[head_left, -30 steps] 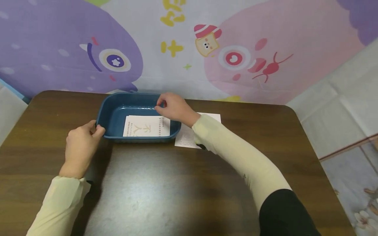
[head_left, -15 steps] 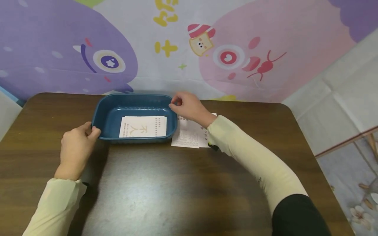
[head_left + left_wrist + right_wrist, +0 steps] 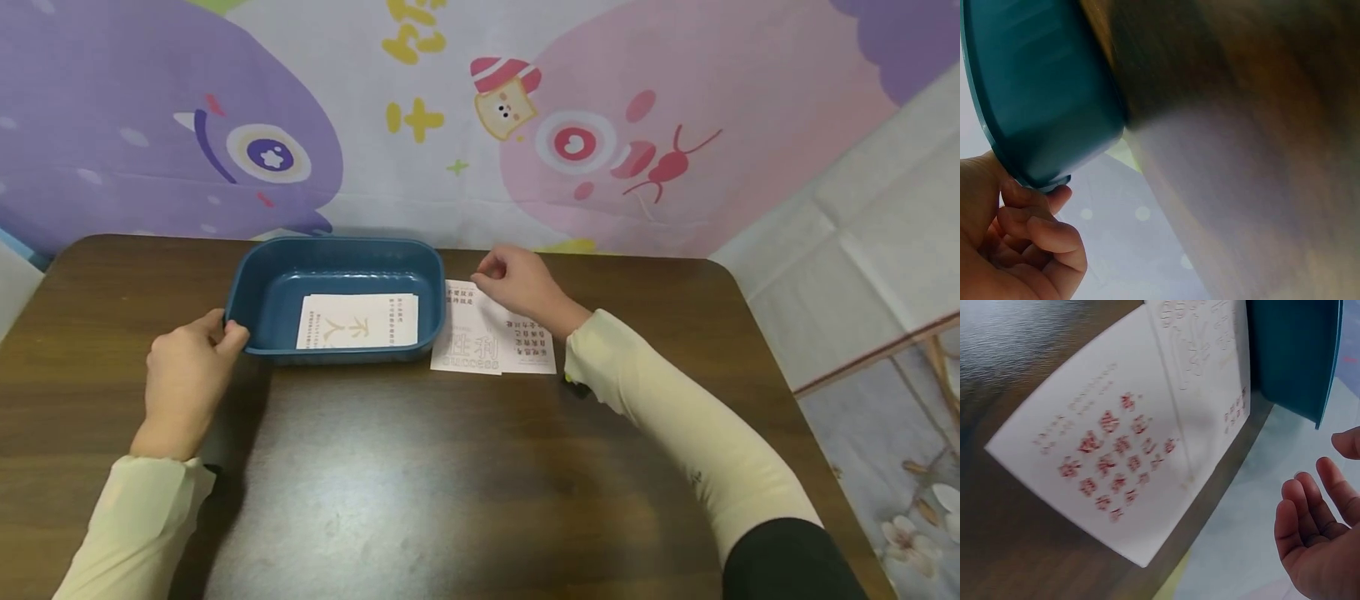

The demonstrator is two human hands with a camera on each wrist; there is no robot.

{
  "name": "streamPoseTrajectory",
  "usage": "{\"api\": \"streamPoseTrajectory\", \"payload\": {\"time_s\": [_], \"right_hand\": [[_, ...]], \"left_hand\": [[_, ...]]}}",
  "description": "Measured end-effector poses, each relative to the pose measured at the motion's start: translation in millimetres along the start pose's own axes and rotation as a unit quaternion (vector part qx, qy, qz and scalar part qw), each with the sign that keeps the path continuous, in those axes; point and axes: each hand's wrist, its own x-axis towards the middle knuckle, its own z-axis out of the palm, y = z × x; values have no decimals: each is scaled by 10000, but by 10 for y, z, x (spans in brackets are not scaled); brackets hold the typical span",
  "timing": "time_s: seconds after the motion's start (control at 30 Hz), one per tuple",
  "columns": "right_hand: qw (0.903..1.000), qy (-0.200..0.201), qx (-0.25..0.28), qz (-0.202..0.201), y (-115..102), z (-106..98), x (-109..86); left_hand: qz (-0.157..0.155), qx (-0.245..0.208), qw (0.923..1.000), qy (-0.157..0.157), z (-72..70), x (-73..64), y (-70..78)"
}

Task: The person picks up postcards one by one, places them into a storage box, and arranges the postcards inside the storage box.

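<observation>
A dark blue rectangular tray (image 3: 337, 357) sits near the table's back edge, with white printed cards (image 3: 360, 321) stacked inside it. At its left end my left hand (image 3: 187, 375) pinches the rim between thumb and fingers; the left wrist view shows those fingers (image 3: 1054, 234) curled under a lip of the tray. Right of the tray, two more cards (image 3: 465, 350) lie side by side on the table, overlapping slightly. Over them hovers my right hand (image 3: 525, 292), fingers loosely bent and holding nothing. In the right wrist view its thumb and forefinger are apart.
The brown wooden table (image 3: 420, 500) extends in front of the tray. Behind it hangs a cloth backdrop (image 3: 450, 200) printed with cartoon figures, close to the table's far edge. A pale curtain-like sheet (image 3: 885, 250) hangs at the right.
My right hand has moved right from the tray's far right corner to above the loose cards, uncovering them. My left hand keeps holding the tray's left end.
</observation>
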Motion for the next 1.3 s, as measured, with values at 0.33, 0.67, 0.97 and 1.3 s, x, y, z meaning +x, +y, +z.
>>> {"api": "streamPoseTrajectory", "payload": {"time_s": [0.33, 0.67, 0.97, 1.3], "right_hand": [[9994, 178, 68, 306, 273, -72, -159], [9974, 123, -122, 701, 554, -64, -263], [9928, 171, -227, 1160, 687, -40, -330], [9815, 36, -464, 1856, 745, 20, -355]], "left_hand": [[-32, 9, 10000, -37, -13, 2, 2], [-91, 25, 9998, -150, -12, 3, -13], [-64, 43, 9999, -103, -12, -12, 3], [-84, -4, 9999, -149, -1, -7, -11]]}}
